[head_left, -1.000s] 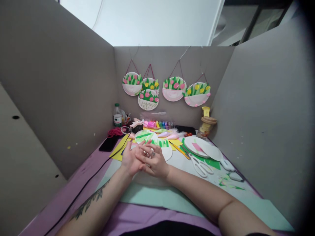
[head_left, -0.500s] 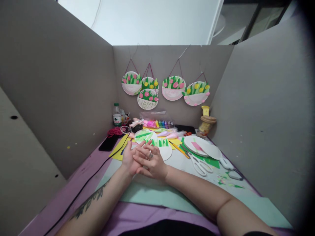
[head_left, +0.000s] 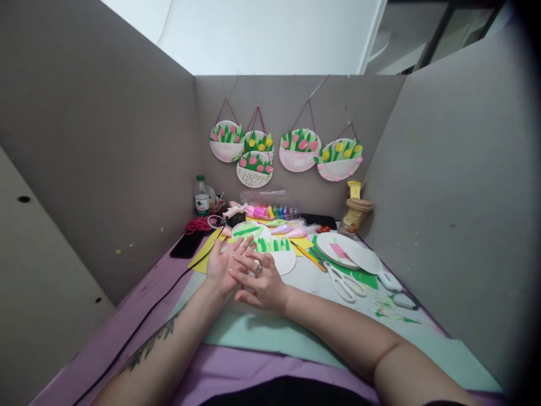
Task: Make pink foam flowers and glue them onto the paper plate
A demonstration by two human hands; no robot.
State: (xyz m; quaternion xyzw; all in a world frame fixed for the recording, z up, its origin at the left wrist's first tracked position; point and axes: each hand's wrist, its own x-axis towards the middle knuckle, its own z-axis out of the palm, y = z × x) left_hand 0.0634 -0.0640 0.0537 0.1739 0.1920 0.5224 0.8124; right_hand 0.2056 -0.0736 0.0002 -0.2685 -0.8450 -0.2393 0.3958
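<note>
My left hand (head_left: 228, 264) is held palm up with its fingers stretched out, and nothing lies in it that I can see. Over its palm, the fingers of my right hand (head_left: 262, 282) are spread, their tips at or touching the palm; a ring sits on one finger. Just beyond both hands, a white paper plate piece (head_left: 284, 263) has a row of green paper leaves (head_left: 274, 245) along its top. Behind it lies another white plate (head_left: 267, 232) with green paper strips on it. Right of these rests a yellow pencil-like tool (head_left: 310, 257).
White scissors (head_left: 343, 285), stacked paper plates (head_left: 333, 248) and green paper scraps (head_left: 391, 313) lie to the right. A black phone (head_left: 186, 246), a cable (head_left: 156, 307) and a bottle (head_left: 202, 197) are on the left. Finished flower plates (head_left: 299, 160) hang on the back panel.
My hands have drawn slightly apart: the left has shifted a little left, its fingers now more visible. The right hand's fingers are more spread. The things on the table have stayed put.
</note>
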